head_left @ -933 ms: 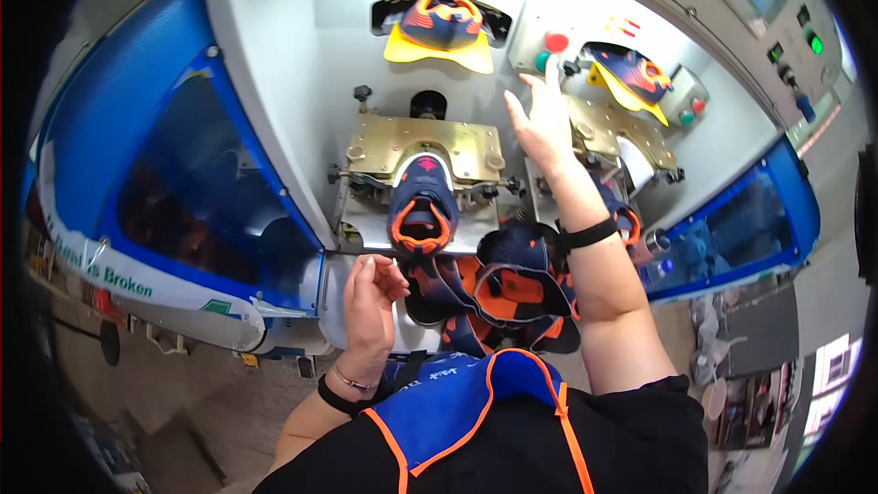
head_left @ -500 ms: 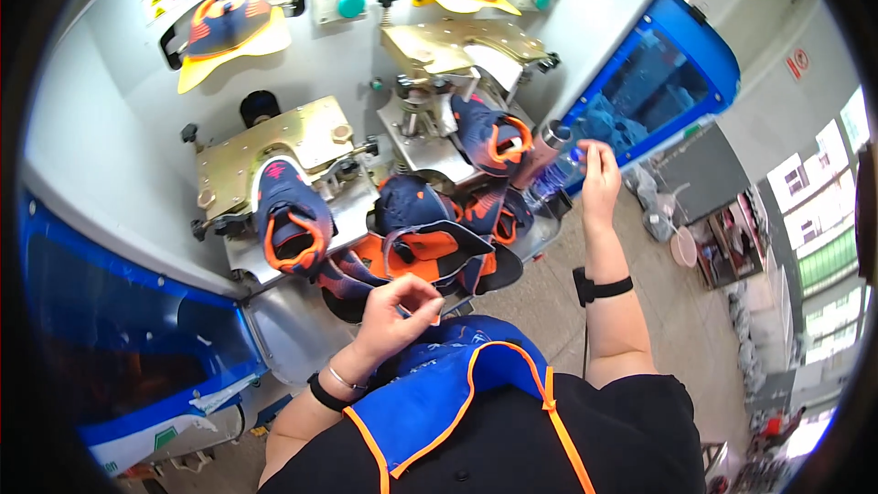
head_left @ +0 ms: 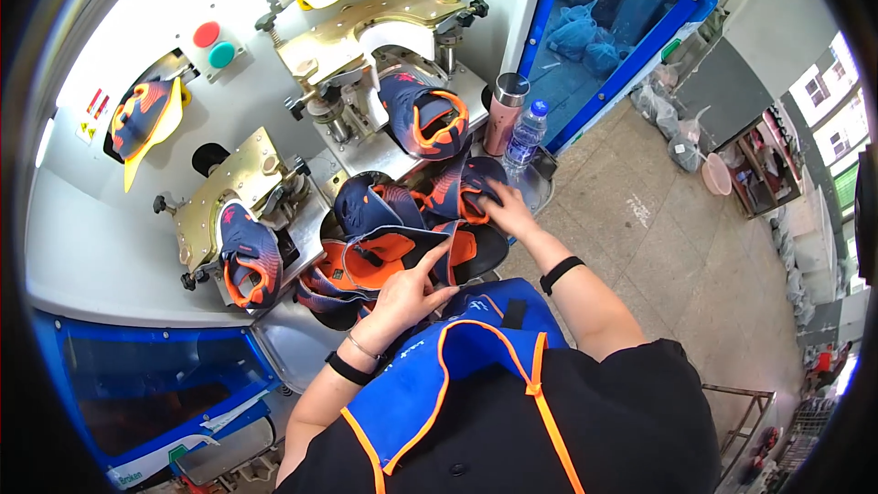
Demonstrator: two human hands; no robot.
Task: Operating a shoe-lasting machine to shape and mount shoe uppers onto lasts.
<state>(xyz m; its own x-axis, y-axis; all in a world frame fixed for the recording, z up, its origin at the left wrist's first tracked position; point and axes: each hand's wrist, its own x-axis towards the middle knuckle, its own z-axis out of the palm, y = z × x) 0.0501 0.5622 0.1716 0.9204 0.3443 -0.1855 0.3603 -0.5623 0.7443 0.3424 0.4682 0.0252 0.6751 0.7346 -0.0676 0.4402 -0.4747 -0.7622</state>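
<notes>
Both hands work at the pile of shoe uppers. Thumb and fingertips of the right hand [head_left: 508, 209] are at the collar of a navy-and-orange shoe upper [head_left: 468, 183]; whether they pinch it or merely touch it, I cannot tell. Nothing is visible in the left hand [head_left: 407, 297]: its index finger is stretched out and its thumb stands apart, over the near edge of an orange-lined upper [head_left: 366, 265], contact unclear.

That navy-and-orange upper lies at the right end of the pile, on the side toward the water bottle. To handle it well, I would take the collar firmly between thumb and fingers, keep the soft forepart from folding, and use the left hand to hold back the overlapping uppers so that none drags along. Its long axis seems to run away from the wearer, opening on the near side; the toe is too overlapped to be sure.

Beyond the pile, a shoe [head_left: 421, 114] sits at the farther clamp station, toe away and leftward, opening toward the lower right. Another shoe [head_left: 248, 254] sits at the left station, toe away, opening toward the wearer. Right of the pile, a pink tumbler [head_left: 501, 123] and a clear water bottle [head_left: 526, 139] stand upright, side by side.
</notes>
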